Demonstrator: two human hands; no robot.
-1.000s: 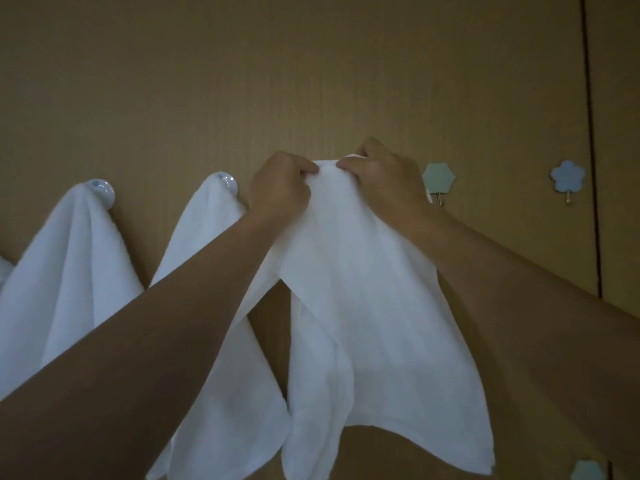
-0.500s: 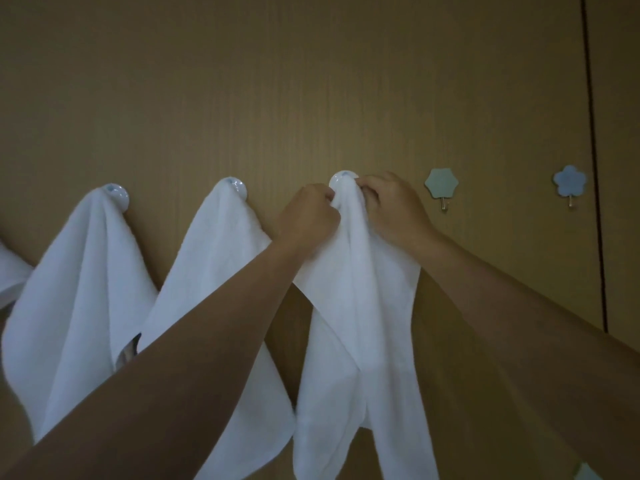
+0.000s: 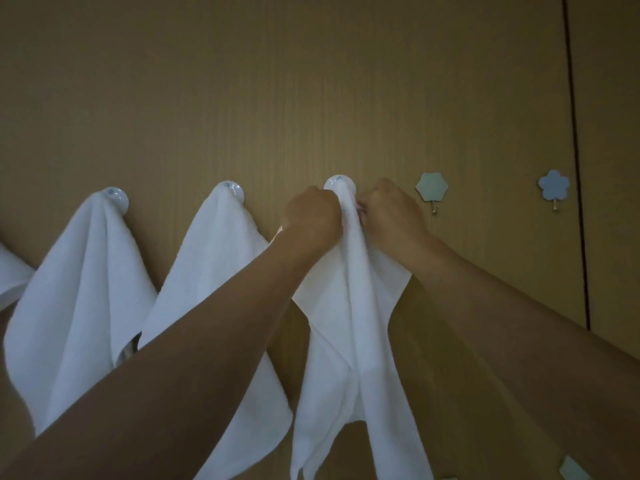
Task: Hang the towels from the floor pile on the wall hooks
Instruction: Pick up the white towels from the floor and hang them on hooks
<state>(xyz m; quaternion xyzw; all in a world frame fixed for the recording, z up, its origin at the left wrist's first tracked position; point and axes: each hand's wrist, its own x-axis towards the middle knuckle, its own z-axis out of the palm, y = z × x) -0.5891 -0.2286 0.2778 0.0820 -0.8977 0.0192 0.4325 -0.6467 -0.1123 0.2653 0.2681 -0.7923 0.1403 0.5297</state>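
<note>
Towel [image 3: 356, 306], white and soft-napped, hung from the glossy round hook [image 3: 338, 183], its long axis pointing straight down the wood-grain wall [image 3: 311, 98]. Just below that hook, left hand [image 3: 313, 218] and right hand [image 3: 394, 216] gripped its bunched top from either side.

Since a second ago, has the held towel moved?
Yes. The towel came down and bunched inward: its top edge hid the round hook then; now that hook shows above it. Its right side drew left, away from the hexagon hook.
</note>
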